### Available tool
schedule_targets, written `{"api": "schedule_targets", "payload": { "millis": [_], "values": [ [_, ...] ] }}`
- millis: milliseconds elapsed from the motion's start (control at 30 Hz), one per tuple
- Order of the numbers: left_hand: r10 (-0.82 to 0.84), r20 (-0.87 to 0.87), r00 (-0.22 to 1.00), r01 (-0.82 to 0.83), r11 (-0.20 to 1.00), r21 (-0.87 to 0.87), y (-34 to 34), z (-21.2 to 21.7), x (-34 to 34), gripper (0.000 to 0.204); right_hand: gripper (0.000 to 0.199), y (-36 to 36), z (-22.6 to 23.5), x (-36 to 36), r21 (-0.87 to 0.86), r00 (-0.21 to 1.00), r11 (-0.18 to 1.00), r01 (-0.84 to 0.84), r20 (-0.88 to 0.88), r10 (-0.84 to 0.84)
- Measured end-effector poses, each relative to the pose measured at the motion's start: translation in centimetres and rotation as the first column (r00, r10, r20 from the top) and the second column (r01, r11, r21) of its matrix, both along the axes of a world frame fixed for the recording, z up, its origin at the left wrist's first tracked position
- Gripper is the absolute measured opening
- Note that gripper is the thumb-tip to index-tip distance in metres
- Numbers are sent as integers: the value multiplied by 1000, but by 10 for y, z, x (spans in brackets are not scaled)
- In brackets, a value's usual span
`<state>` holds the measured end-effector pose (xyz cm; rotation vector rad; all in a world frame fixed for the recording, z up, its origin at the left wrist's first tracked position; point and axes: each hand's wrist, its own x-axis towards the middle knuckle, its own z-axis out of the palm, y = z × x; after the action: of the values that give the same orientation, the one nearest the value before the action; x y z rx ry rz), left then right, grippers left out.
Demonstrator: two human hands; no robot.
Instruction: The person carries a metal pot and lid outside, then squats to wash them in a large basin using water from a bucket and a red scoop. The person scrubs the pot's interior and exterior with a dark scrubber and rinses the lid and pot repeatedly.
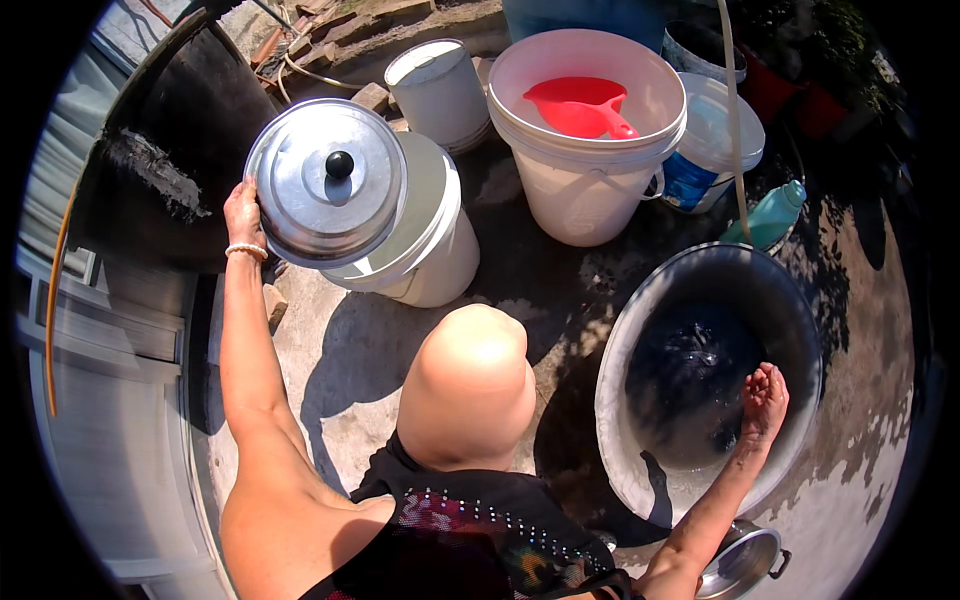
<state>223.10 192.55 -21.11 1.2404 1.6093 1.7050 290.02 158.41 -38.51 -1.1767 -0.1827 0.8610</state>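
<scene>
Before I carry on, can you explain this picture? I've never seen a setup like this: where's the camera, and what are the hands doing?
There is no machine here, just a person's two bare hands. The single picture comes from a wide fisheye camera on the person's head, looking down, so edges bend and picture left is their left. The bare knee in the middle is theirs.

The left hand grips a round metal lid by its edge; the lid overlaps a white bucket in view, though I can't tell whether they touch. The right hand is over a large basin holding dark contents, half open, with nothing visible in it.

On the ground beyond stands a big pale bucket with a red scoop inside.
</scene>
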Motion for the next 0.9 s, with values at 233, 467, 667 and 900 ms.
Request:
{"api": "schedule_targets", "payload": {
  "millis": [233, 467, 667, 900],
  "values": [
    [-9, -14, 1000, 5, 960, -279, 14, -68, 24, 31, 18, 2, -5, 0, -25, 1000, 1000, 2, -10, -2],
    [6, -266, 964, -110, 919, -377, 21, -76, 27, 38, 19, -5, -8, -5, -78, 999, 996, 33, -2, -33],
    [6, -557, 830, -132, 973, -187, 21, -48, 42, 63, 18, -16, -24, 5, -150, 1000, 988, 29, 9, -28],
    [-54, -944, 326, 189, 982, 9, 16, -25, 97, 44, 22, -28, -92, 23, -591, 948, 795, 140, 311, 64]
  ]
}}
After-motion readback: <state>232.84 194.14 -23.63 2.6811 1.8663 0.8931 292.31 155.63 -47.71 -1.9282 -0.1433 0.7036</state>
